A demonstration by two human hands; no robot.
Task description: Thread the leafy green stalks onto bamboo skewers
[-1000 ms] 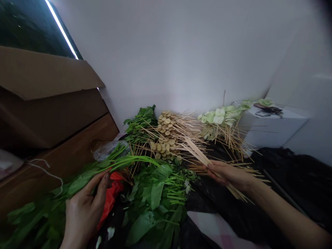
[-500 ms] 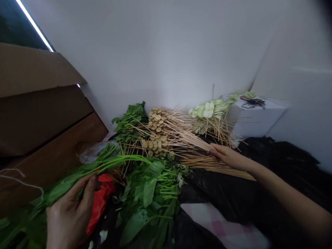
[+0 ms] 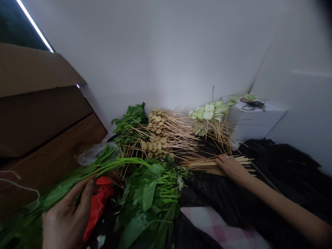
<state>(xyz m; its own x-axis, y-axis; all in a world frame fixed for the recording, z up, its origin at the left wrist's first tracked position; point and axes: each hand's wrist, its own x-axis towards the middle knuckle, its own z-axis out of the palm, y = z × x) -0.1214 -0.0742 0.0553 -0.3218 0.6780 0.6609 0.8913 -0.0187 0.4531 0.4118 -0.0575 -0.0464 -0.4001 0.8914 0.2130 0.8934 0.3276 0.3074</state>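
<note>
My left hand (image 3: 70, 207), at the lower left, is closed around long leafy green stems (image 3: 114, 166) that arch to the right. Over on the right, my right hand (image 3: 230, 166) lies across a pile of bare bamboo skewers (image 3: 199, 164). Its fingers curl down onto them, and pale skewer ends show beyond the palm. The thumb is hidden. Between the hands is a heap of leafy greens (image 3: 149, 193) with cut stems pointing right. Behind it are skewered potato slices (image 3: 157, 136), their sticks fanned to the right.
Skewered greens (image 3: 132, 119) and cabbage skewers (image 3: 210, 112) lie along the wall. A white box (image 3: 259, 117) stands at the right, near black plastic (image 3: 290, 162). Cardboard (image 3: 38, 103) is at the left. A red bag (image 3: 97, 204) and checked cloth (image 3: 215, 224) lie in front.
My right hand has moved down and right from beside the potato skewers to the bare skewer pile. The pale fan of skewers at its fingertips is gone from there. My left hand keeps its hold.
</note>
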